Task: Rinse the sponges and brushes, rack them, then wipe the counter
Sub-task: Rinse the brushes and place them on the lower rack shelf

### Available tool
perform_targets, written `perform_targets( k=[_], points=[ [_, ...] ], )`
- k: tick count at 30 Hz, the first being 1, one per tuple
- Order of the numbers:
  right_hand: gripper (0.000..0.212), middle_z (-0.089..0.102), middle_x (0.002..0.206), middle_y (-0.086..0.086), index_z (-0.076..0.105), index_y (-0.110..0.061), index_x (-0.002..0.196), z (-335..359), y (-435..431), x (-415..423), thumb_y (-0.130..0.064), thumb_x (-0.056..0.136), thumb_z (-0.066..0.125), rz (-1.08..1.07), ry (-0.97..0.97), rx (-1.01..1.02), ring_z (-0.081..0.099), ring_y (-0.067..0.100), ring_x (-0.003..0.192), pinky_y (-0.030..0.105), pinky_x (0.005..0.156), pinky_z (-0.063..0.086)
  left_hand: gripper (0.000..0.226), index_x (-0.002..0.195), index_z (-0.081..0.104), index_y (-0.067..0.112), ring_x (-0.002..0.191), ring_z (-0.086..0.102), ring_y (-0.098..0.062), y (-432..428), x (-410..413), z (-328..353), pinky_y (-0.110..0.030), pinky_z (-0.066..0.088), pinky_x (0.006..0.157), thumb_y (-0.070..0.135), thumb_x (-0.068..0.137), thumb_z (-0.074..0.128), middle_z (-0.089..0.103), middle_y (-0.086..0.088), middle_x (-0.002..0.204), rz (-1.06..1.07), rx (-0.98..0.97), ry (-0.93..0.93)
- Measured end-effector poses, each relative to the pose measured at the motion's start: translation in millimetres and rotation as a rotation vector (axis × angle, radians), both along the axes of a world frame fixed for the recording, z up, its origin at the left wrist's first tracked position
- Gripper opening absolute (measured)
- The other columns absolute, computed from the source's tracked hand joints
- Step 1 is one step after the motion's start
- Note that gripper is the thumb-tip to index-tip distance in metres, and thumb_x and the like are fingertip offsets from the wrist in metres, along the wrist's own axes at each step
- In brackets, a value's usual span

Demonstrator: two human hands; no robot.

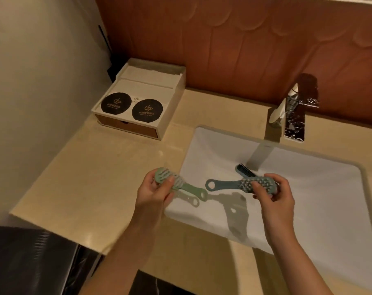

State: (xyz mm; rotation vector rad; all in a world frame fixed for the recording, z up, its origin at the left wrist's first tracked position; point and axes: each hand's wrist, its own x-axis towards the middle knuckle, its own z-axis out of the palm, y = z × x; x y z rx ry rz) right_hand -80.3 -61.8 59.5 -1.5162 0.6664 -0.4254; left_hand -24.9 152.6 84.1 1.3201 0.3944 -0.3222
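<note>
Head view: left hand [154, 188] grips the green brush [176, 184] at centre frame, right hand [270, 188] clutches the blue brush [240, 184] over the sink [308, 188]; black-bristled brush [244, 170] lies behind.

A reddish-brown wood-grain wall [244, 50] backs the beige stone desk [95, 177]; a plain cream wall [42, 81] stands at the left. Warm light falls across the white sunken sink [319, 209] and chrome faucet [292, 122].

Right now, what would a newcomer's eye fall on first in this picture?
Two hands at the white sink: the left hand grips a green brush by its head at the basin's left edge, the right hand a blue brush further right. Next, two black discs on the box at the back left.
</note>
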Motion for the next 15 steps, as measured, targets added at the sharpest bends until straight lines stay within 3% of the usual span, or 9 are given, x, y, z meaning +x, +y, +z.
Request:
perform_targets(
  k=[4, 7, 12, 15],
  points=[
    [0.027, 0.060, 0.085, -0.003, 0.050, -0.015, 0.107, -3, -28, -23, -0.002, 0.086, 0.060, -0.102, -0.015, 0.027, 0.061, -0.008, 0.066, 0.008, 0.060, 0.050, 0.013, 0.090, 0.057, 0.018, 0.076, 0.064, -0.006, -35, -3, 4, -0.022, 0.051, 0.076, 0.007, 0.091, 0.052, 0.065, 0.002, 0.081, -0.084, 0.018, -0.030],
    [0.028, 0.061, 0.087, -0.004, 0.050, -0.018, 0.109, -2, -52, -39, -0.004, 0.086, 0.060, -0.168, -0.014, 0.075, 0.061, -0.008, 0.069, 0.008, 0.064, 0.052, 0.009, 0.090, 0.057, 0.017, 0.074, 0.066, -0.001, -59, -6, 6, -0.023, 0.052, 0.080, 0.011, 0.092, 0.051, 0.067, 0.004, 0.084, -0.136, 0.031, -0.033],
    [0.026, 0.064, 0.094, -0.003, 0.054, -0.016, 0.115, -1, -100, -70, -0.009, 0.090, 0.056, -0.286, -0.043, 0.342, 0.062, 0.010, 0.089, 0.024, 0.078, 0.053, 0.008, 0.094, 0.057, 0.014, 0.077, 0.065, -0.005, -108, -19, 13, -0.026, 0.052, 0.082, 0.015, 0.093, 0.049, 0.065, 0.000, 0.086, -0.286, -0.005, -0.030],
    [0.021, 0.063, 0.098, -0.001, 0.056, -0.014, 0.113, 1, -127, -84, -0.011, 0.092, 0.052, -0.308, -0.074, 0.500, 0.062, 0.009, 0.092, 0.021, 0.082, 0.055, 0.008, 0.093, 0.059, 0.017, 0.077, 0.065, -0.006, -138, -27, 15, -0.026, 0.051, 0.078, 0.017, 0.093, 0.051, 0.065, 0.000, 0.086, -0.309, -0.026, -0.010]
  ],
)
